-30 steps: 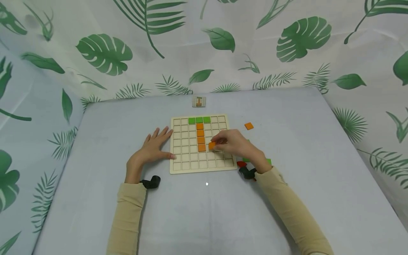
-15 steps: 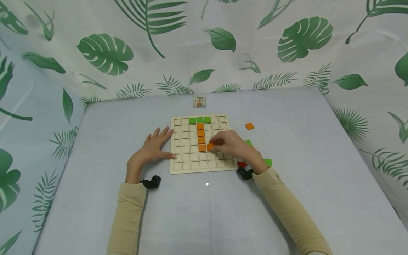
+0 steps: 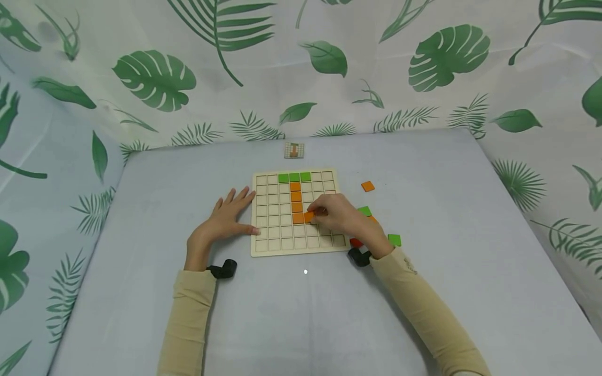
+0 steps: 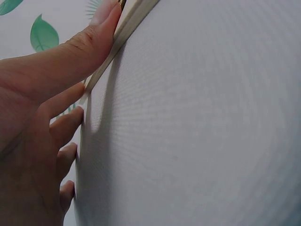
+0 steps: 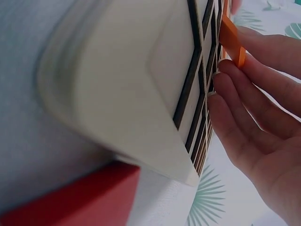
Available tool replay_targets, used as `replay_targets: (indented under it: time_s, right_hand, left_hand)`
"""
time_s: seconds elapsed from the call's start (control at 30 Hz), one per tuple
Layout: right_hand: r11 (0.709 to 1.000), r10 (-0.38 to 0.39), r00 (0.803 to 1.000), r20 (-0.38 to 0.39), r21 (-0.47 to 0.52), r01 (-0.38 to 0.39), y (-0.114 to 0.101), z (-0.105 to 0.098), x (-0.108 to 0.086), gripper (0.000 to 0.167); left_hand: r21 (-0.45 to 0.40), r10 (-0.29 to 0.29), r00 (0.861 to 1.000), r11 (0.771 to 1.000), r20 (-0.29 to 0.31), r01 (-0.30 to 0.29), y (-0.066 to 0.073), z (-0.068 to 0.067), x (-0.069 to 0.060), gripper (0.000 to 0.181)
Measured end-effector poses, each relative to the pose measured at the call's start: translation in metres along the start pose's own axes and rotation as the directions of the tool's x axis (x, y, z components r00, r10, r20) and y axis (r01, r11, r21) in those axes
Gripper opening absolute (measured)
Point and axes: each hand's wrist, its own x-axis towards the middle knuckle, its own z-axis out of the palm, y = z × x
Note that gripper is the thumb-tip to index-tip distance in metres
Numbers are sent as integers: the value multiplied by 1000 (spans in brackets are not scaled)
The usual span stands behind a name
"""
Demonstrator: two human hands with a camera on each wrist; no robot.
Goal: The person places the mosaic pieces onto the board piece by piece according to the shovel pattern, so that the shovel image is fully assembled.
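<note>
A pale wooden grid board lies on the table, with green square tiles in its top row and a column of orange tiles below them. My right hand pinches an orange square tile just right of the column's lowest tile. In the right wrist view that orange tile is tilted at the grid, between thumb and fingers. My left hand rests at the board's left edge, fingers spread, the thumb on the rim. The left wrist view shows the thumb against the board's edge.
A small pattern card lies behind the board. To the right are a loose orange tile, green tiles and a red piece, partly hidden by the right arm. A leaf-print cloth stands behind the table.
My right hand has moved slightly left and down with the orange tile, bringing it beside the column's lowest tile. My left hand stays in place.
</note>
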Motion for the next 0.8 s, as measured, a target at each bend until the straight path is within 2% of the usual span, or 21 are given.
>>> replay_targets:
  time_s: [0.4,0.8]
  right_hand:
    - [996,-27,1000,12,-80,28,-1,3,-1,22]
    - [995,-28,1000,6,-96,29,-1,4,-1,22]
  left_hand:
    - [10,4,1000,1000,0,-4,-3,1,1,108]
    - [9,6,1000,1000,1,-6,-1,0,0,107]
